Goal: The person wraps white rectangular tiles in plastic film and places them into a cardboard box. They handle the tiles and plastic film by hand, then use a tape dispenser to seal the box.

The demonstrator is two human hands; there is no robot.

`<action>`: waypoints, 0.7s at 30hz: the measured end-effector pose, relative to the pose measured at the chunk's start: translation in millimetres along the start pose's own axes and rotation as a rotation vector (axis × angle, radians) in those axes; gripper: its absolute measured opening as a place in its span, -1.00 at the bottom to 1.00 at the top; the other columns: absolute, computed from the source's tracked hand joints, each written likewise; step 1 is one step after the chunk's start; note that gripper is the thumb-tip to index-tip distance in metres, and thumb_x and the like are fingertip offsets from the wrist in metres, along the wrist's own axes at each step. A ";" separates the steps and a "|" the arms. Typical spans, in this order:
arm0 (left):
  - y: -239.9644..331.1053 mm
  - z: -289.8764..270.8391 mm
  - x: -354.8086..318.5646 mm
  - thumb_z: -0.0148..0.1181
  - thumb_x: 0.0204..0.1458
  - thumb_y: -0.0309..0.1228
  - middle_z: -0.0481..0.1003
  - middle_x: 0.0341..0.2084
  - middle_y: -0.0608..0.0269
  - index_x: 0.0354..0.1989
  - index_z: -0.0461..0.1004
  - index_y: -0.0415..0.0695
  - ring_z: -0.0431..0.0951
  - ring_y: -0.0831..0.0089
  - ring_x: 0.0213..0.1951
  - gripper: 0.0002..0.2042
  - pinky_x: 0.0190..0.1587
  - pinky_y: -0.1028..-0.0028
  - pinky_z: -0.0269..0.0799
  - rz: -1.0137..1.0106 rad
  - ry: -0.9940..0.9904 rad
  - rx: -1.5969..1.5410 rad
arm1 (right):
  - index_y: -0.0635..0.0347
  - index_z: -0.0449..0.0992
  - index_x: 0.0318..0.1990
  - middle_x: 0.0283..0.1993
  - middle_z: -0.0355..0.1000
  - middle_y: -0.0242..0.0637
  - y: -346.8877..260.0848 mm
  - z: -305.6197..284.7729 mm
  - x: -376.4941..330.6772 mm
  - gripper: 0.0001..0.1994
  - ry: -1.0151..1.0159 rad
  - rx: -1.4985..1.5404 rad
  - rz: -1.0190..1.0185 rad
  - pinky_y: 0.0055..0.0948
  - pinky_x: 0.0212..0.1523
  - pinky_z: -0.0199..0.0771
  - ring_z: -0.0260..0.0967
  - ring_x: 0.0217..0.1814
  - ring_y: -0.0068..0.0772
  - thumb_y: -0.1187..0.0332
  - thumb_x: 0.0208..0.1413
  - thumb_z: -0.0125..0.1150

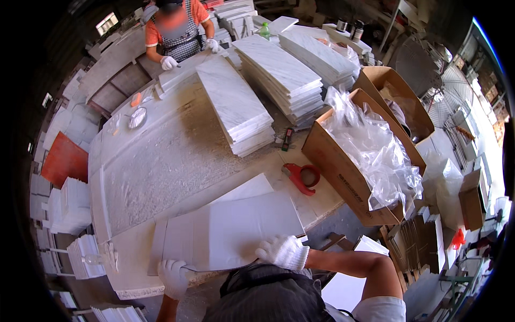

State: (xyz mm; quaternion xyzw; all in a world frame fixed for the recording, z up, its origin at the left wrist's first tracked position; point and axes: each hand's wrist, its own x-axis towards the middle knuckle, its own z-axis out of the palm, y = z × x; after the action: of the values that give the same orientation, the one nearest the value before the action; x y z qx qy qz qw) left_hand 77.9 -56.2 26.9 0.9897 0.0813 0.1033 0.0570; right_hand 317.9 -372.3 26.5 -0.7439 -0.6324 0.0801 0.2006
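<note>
A pale grey sheet [241, 228] lay along the table's [155, 182] near edge. The left hand [174, 278] gripped its near-left corner; the right hand [284, 252] curled at its near-right corner, whether gripping I couldn't tell. A red tape dispenser [295, 178] sat beyond.

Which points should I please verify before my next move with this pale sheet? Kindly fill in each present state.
1. Left hand gloved and at the pale sheet: ok, by its near-left edge.
2. Right hand gloved and at the sheet: ok, near its right corner.
3. Red tape dispenser apart from the sheet: ok, just beyond its right side.
4. Table free of dust: not ok, pale powder covers its middle.
5. Underside of the sheet clean: cannot tell, hidden.
</note>
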 end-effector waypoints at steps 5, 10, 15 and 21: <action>10.6 -0.8 16.5 0.20 -0.07 -0.33 0.48 -0.26 0.14 -0.19 0.51 -0.11 0.44 0.15 -0.20 -0.75 -0.12 0.14 0.31 0.161 0.041 0.034 | 0.03 0.39 -0.30 -0.35 0.35 -0.34 4.6 -3.7 13.1 -0.86 0.109 -0.071 -0.026 -0.29 -0.36 0.50 0.45 -0.30 -0.28 0.22 0.08 0.12; 40.4 6.1 47.1 0.27 -0.15 -0.31 0.51 -0.28 0.17 -0.20 0.51 -0.11 0.45 0.14 -0.22 -0.70 -0.16 0.14 0.32 0.371 0.006 -0.004 | 0.02 0.42 -0.38 -0.34 0.35 -0.40 -3.8 11.6 19.8 -0.93 0.262 -0.166 0.117 -0.32 -0.22 0.45 0.41 -0.24 -0.30 0.32 -0.03 0.15; 18.8 23.6 54.6 0.24 -0.05 -0.30 0.47 -0.14 0.13 -0.08 0.48 -0.14 0.46 0.18 -0.09 -0.66 -0.06 0.16 0.34 0.402 -0.028 0.052 | -0.04 0.43 -0.35 -0.30 0.34 -0.42 -8.8 15.4 30.8 -0.92 0.325 -0.203 0.143 -0.33 -0.19 0.43 0.38 -0.16 -0.34 0.31 -0.04 0.15; 25.1 -10.5 62.0 0.25 -0.15 -0.42 0.52 -0.17 0.30 -0.14 0.53 -0.09 0.49 0.22 -0.13 -0.68 -0.15 0.16 0.37 0.343 0.133 0.193 | -0.11 0.44 -0.19 -0.20 0.36 -0.52 -27.0 -16.6 22.8 -0.74 0.220 -0.293 0.116 -0.42 -0.26 0.42 0.41 -0.19 -0.46 0.27 -0.11 0.10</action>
State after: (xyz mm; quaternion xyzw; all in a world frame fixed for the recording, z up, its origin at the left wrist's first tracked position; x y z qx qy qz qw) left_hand 139.3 -69.0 52.5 0.9809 -0.0752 0.1684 -0.0619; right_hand 303.8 -350.2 55.4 -0.8046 -0.5677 -0.0833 0.1530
